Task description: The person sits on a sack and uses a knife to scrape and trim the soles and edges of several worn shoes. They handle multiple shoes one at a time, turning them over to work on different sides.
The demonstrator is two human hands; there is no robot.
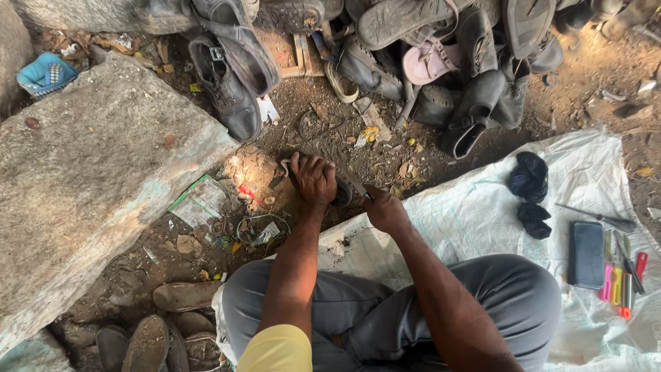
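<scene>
Item: my left hand [315,178], fingers curled down over a dark shoe sole [323,184], pinning it to the dirt. Item: my right hand [384,210], fist closed round a knife [354,182], blade tip at the sole's edge. Beyond: stone slab [96,179] to the left, heap of worn shoes [427,62] ahead, white woven sheet [482,207] under my knees, black phone [586,253] and small tools [623,272] on it.

stone slab [96,172] | shoe pile [385,55] | white sheet [496,207] | black phone [586,254]
</scene>
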